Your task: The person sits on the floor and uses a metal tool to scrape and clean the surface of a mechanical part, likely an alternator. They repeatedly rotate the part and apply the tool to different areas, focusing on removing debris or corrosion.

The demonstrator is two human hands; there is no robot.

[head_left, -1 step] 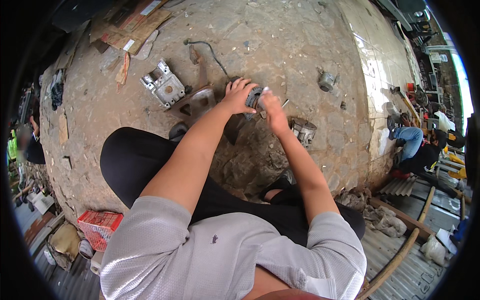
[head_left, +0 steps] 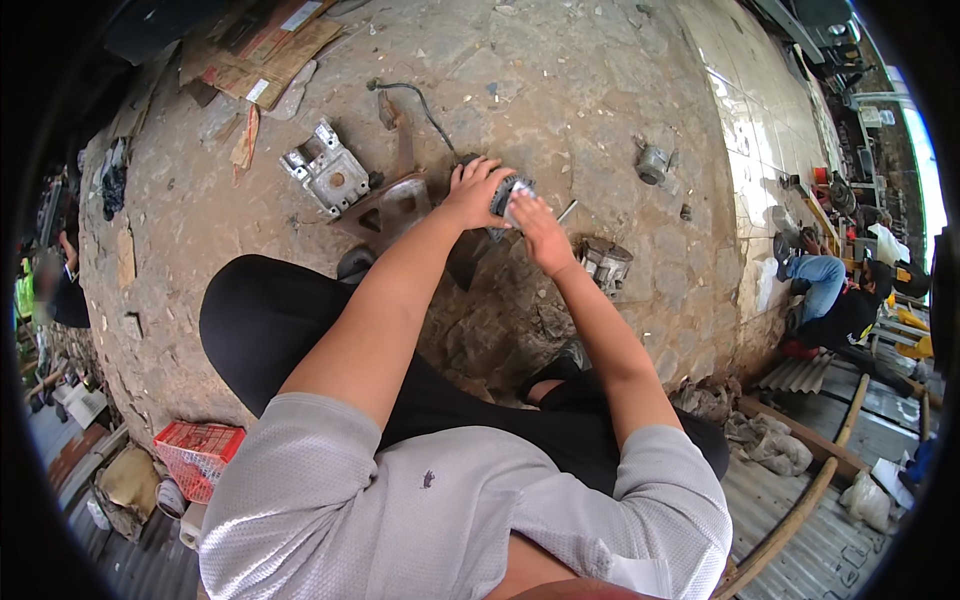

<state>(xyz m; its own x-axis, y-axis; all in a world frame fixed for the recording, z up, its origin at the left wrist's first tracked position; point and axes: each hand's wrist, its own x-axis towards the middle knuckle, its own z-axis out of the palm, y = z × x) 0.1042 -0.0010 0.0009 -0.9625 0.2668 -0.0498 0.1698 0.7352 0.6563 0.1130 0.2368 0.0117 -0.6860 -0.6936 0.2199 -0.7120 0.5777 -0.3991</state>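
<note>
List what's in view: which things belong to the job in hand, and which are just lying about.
In hand:
dark ridged metal part, against the left hand
pale wad, under the right hand

Seemingly just lying about, untouched:
silver metal housing
rusty bracket
small metal cylinder
red basket
cardboard

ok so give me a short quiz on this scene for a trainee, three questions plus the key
1. True or false: the left hand touches the dark ribbed part.
2. Which of these lies nearest the right hand?
a) the red basket
b) the rounded metal part
c) the cardboard
3. Fill in the blank: the squarish metal housing lies on the floor to the ____ of both hands.

Key: 1 true; 2 b; 3 left.
</note>
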